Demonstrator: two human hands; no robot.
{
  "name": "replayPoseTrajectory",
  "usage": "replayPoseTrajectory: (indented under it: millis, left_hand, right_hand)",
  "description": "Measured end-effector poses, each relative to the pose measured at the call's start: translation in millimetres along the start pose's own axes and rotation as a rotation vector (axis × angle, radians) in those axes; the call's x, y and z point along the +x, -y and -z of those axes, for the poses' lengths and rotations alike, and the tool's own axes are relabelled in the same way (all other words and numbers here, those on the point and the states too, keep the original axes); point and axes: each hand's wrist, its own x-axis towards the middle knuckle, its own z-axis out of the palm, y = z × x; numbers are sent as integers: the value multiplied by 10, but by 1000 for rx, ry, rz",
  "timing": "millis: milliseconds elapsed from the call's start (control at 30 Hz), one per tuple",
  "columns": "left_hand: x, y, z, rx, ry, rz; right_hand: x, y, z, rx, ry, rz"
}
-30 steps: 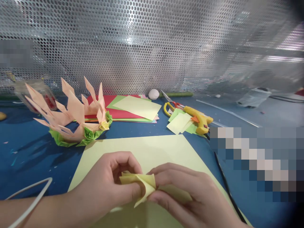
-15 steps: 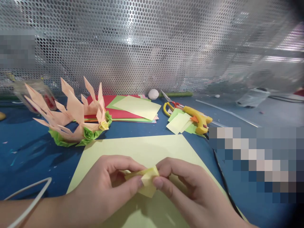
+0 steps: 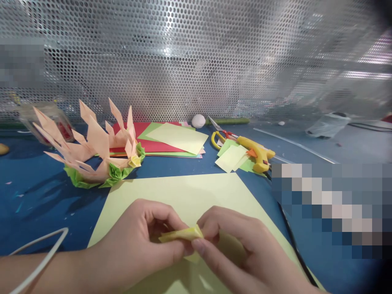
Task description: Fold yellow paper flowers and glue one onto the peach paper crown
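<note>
My left hand (image 3: 143, 241) and my right hand (image 3: 235, 245) meet low in the middle of the view, both pinching a small folded piece of yellow paper (image 3: 181, 234). The fingertips of both hands press its folds together. They hover just above a large pale yellow sheet (image 3: 190, 190) lying on the blue table (image 3: 36, 196). Part of the folded piece is hidden behind my fingers.
A peach and green origami flower (image 3: 98, 157) stands at the left. Behind it lies a stack of coloured paper (image 3: 171, 141). Scissors (image 3: 219, 130), a yellow glue gun (image 3: 257, 153), small paper squares (image 3: 231, 158) and a white ball (image 3: 198, 121) sit near the perforated metal wall (image 3: 196, 57). A white wire loop (image 3: 39, 253) lies bottom left.
The folded yellow piece has been pressed flatter and narrower between my fingers; a hanging flap seen earlier is now tucked in. Both hands stayed in the same spot.
</note>
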Motion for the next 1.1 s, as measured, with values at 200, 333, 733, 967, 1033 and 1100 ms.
replayPoseTrajectory:
  millis: [200, 333, 733, 967, 1033, 1100]
  left_hand:
    - [-9, 6, -13, 91, 32, -5]
    - [17, 13, -18, 119, 49, -61]
    - [32, 26, 29, 5, 94, -33]
    - [33, -16, 31, -112, 77, 4]
    - [45, -4, 29, -94, 81, 19]
    - [62, 15, 30, -70, 76, 28]
  right_hand:
    - [1, -4, -13, -50, 80, 46]
    - [-14, 17, -13, -36, 87, 79]
    - [25, -12, -21, 8, 101, -88]
    - [-1, -53, -40, 118, 34, -118]
    - [16, -70, -50, 183, -16, -102]
    - [30, -81, -52, 197, -32, -61]
